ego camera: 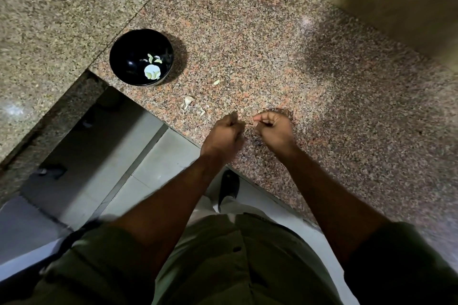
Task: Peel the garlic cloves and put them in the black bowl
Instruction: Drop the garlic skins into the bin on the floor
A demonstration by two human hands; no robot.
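The black bowl (119,62) stands on the granite counter near its left corner, with several pale peeled garlic cloves (152,71) inside. Unpeeled garlic cloves (188,101) and bits of skin lie between the bowl and my hands, and one small clove (216,82) lies to the right of the bowl. My left hand (224,135) and my right hand (273,129) hover close together over the counter's front edge, both with fingers curled. My right hand pinches a small pale garlic clove (250,125) at its fingertips. What my left hand grips is hidden.
The speckled granite counter (309,69) stretches right and back to a beige wall (396,7). A second counter slab (49,20) lies at the left. Below the edge are floor tiles (153,163) and a dark shoe (229,187).
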